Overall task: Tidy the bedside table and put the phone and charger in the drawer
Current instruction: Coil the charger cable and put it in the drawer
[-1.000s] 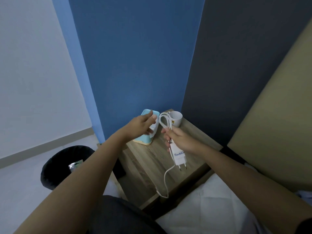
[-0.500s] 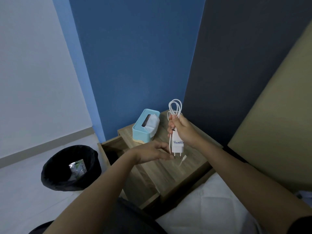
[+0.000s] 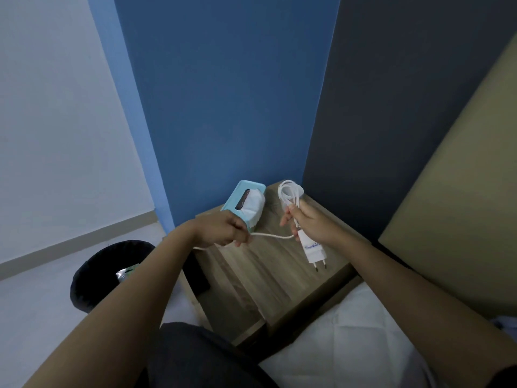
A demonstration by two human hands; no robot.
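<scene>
My right hand (image 3: 310,224) grips the white charger (image 3: 314,250) above the wooden bedside table (image 3: 279,273). The plug hangs down with its two pins pointing at the tabletop. Loops of the white cable (image 3: 289,191) stick up out of the same fist. My left hand (image 3: 223,231) is closed on the cable's free end and holds it stretched sideways toward the right hand. The drawer (image 3: 195,275) stands pulled out at the table's left side, its inside dark. No phone is visible.
A light blue tissue box (image 3: 246,203) with a tissue sticking out sits at the table's back left. A black bin (image 3: 109,273) stands on the floor to the left. A white bed (image 3: 349,340) lies at lower right, against a tan headboard (image 3: 461,205).
My left hand went from near the tissue box down to the plug, then took the loose cable end and pulled it left. My right hand kept the charger and its loops.
</scene>
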